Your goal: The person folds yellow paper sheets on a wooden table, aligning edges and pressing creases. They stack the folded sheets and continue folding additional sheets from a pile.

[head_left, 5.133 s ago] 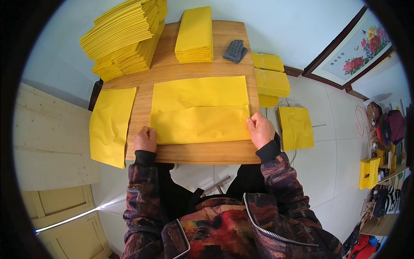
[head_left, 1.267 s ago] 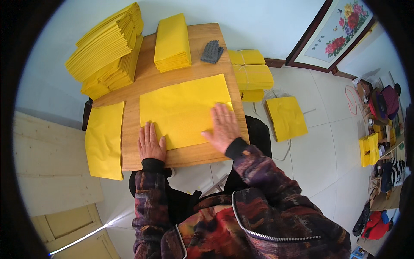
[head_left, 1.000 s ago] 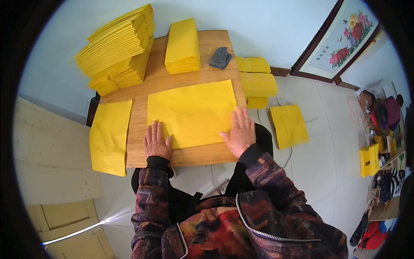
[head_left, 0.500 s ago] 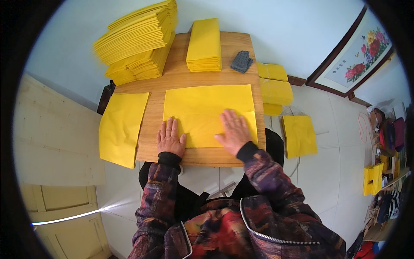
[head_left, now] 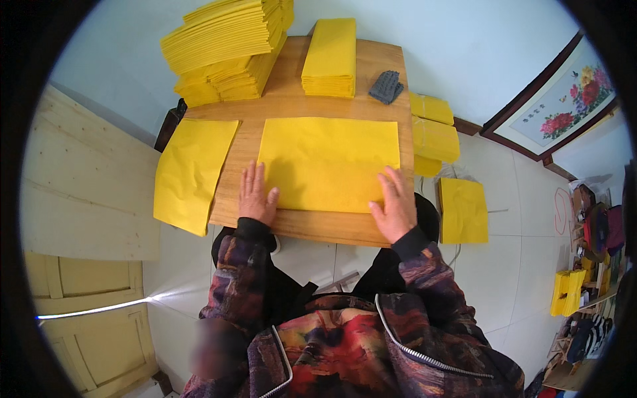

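Head camera: we take the matte yellow rectangular sheet of felt-like material [head_left: 328,162] as landmark. It lies flat on the brown wood-grained table [head_left: 312,223], between our bare hands. Writing: small dark characters beside the flowers on the dark-framed wall picture [head_left: 563,106], well to the right of the sheet; too small for us to read with confidence. Left hand [head_left: 259,199]: wide, palm down, fingers slightly apart along the sheet's left edge, thumb over its near left corner. Right hand [head_left: 397,204]: wide, palm down, fingers extended, thumb apart, over the sheet's near right corner. A shadow falls on the sheet beside the left hand; we cannot tell whether either hand presses or hovers. Left of the sheet, a creased yellow rectangular piece [head_left: 194,171] overhangs the table. Beyond the sheet we log a neat stack of folded yellow pieces [head_left: 330,58] and, to its right, a grey textured cloth [head_left: 386,88].
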The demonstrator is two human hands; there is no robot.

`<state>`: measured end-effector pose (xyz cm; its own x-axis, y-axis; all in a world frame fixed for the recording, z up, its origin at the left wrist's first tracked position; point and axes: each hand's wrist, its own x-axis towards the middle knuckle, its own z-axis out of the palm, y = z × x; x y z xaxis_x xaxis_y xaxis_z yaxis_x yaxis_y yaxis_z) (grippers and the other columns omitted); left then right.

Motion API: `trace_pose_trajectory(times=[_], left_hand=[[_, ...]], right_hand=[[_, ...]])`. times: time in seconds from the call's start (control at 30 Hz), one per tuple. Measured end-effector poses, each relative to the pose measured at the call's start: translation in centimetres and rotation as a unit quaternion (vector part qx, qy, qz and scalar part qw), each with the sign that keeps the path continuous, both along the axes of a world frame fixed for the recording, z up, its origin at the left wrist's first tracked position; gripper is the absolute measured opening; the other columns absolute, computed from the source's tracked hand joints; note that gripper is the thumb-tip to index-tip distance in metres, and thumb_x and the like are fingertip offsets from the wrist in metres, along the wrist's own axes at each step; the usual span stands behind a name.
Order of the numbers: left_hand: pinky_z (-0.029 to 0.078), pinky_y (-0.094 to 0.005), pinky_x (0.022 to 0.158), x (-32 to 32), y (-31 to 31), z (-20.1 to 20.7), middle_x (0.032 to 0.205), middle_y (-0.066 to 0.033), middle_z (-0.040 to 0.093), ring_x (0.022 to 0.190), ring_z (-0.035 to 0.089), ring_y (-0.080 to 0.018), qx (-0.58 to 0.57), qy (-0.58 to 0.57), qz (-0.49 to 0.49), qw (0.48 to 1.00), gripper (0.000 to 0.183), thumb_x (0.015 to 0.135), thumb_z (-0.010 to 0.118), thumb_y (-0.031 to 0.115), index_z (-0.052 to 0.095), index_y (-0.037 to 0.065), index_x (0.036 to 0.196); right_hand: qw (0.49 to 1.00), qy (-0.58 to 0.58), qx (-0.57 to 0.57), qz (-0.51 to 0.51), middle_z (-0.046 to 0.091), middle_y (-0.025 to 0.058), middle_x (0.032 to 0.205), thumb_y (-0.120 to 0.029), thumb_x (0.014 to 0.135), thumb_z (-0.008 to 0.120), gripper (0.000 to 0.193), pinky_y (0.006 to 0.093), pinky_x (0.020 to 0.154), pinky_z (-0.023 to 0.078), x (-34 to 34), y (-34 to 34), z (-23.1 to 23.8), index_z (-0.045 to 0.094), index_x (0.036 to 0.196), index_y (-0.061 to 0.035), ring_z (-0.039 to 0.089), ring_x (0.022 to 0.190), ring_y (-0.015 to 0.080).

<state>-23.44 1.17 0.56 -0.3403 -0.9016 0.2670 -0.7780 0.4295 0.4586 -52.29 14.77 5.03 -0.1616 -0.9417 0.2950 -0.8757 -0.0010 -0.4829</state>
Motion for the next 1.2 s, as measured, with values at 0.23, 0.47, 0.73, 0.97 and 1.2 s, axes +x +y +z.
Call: trace_pose_trajectory(times=[0.23, 0.47, 0.73, 0.97, 1.2], left_hand=[[0.033, -0.04, 0.109, 2.3, -1.8, 2.7, 0.145, -0.0184, 0.038, 0.133, 0.037, -0.0355, 0.038, 0.017, -0.089, 0.995, 0.069, 0.073, 0.071, 0.01, 0.043, 0.002, 0.136], [0.035, -0.0441, 0.105, -1.4, -5.7, 6.2, 0.133, -0.0139, 0.048, 0.126, 0.041, -0.034, 0.037, -0.149, -0.226, 0.962, 0.075, 0.067, 0.076, 0.03, 0.047, 0.009, 0.132], [0.037, -0.0454, 0.094, -5.1, -7.6, 7.4, 0.113, -0.0074, 0.054, 0.112, 0.047, -0.0291, 0.124, -0.278, -0.209, 0.929, 0.059, 0.066, 0.078, 0.033, 0.053, 0.012, 0.115], [0.036, -0.0436, 0.092, -6.0, -8.0, 8.1, 0.109, -0.0059, 0.06, 0.109, 0.05, -0.0287, 0.168, -0.321, -0.201, 0.91, 0.058, 0.065, 0.08, 0.034, 0.053, 0.012, 0.111], [0.036, -0.0443, 0.092, -6.3, -8.9, 7.8, 0.109, -0.0088, 0.06, 0.108, 0.05, -0.0298, 0.186, -0.383, -0.214, 0.879, 0.057, 0.067, 0.078, 0.042, 0.06, 0.01, 0.11]], right_hand=[[0.997, -0.056, 0.04, -0.017, 0.038, 0.0194, 0.139, -0.015, 0.071, 0.075, 0.065, 0.0441, 0.106, 0.034, -5.6, -0.4, 1.6, 0.046, 0.128, -0.0002, 0.036, 0.129, 0.0389], [0.98, 0.05, 0.136, 0.135, 0.039, 0.017, 0.139, -0.03, 0.071, 0.075, 0.074, 0.0449, 0.107, 0.031, -5.8, -3.9, 2.7, 0.044, 0.133, -0.0029, 0.036, 0.13, 0.0359], [0.96, 0.152, 0.209, 0.103, 0.053, 0.0121, 0.119, -0.033, 0.066, 0.079, 0.068, 0.0449, 0.094, 0.039, -5.4, -6.2, 3.8, 0.051, 0.121, -0.0039, 0.047, 0.114, 0.0315], [0.948, 0.152, 0.261, 0.105, 0.055, 0.0121, 0.11, -0.034, 0.063, 0.082, 0.06, 0.0456, 0.091, 0.039, -5.6, -7.4, 4.3, 0.054, 0.107, -0.0035, 0.048, 0.11, 0.0315], [0.942, 0.154, 0.276, 0.112, 0.057, 0.0143, 0.103, -0.036, 0.062, 0.082, 0.062, 0.0449, 0.091, 0.04, -6.1, -7.6, 3.7, 0.054, 0.105, -0.0021, 0.05, 0.106, 0.033]])
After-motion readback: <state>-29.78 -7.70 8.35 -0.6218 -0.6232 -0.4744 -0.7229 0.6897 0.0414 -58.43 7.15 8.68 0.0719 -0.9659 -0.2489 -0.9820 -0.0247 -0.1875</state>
